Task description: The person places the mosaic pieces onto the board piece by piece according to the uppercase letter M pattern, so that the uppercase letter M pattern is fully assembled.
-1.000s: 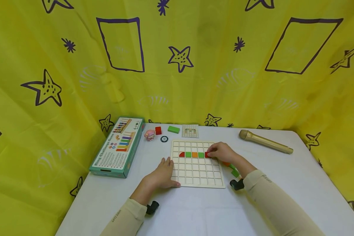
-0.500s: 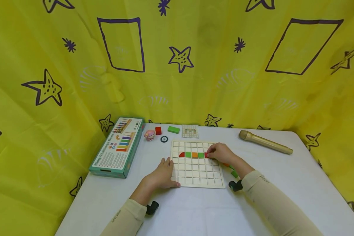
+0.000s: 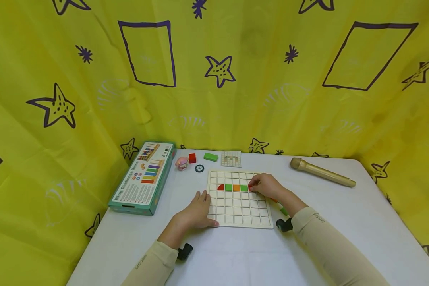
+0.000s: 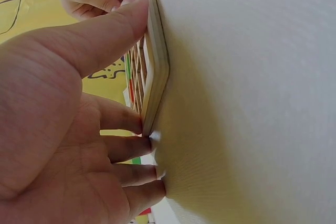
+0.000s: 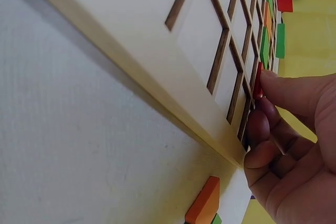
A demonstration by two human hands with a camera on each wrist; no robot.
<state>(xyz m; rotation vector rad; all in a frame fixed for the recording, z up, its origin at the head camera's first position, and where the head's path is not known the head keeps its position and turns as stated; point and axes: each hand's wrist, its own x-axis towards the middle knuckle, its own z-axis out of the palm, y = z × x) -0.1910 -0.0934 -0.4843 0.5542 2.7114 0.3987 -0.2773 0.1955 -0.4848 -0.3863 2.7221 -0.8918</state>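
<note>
A cream grid board (image 3: pixel 241 208) lies on the white table. Across one of its rows runs a line of flat pieces: a red rounded one (image 3: pixel 221 187), a green square (image 3: pixel 228 187), an orange square (image 3: pixel 236 188) and another green square (image 3: pixel 244 188). At the right end of that line my right hand (image 3: pixel 269 186) pinches a red piece (image 5: pixel 258 80) between thumb and fingers, at a grid cell; its shape is mostly hidden. My left hand (image 3: pixel 193 212) rests at the board's lower left corner, fingers extended along the left edge and thumb on the front edge.
Orange (image 5: pixel 203 202) and green (image 3: pixel 284 210) loose pieces lie right of the board, partly behind my right arm. Behind it are a pattern card (image 3: pixel 230 158), green block (image 3: pixel 211 157), red block (image 3: pixel 192 158), pink toy (image 3: pixel 182 163) and round token (image 3: pixel 199 168). A game box (image 3: pixel 143 178) and microphone (image 3: pixel 323 172) flank them.
My right hand has shifted slightly, and its fingers cover more of the red piece. The right forearm has drifted a little left. My left hand and the board have stayed in place.
</note>
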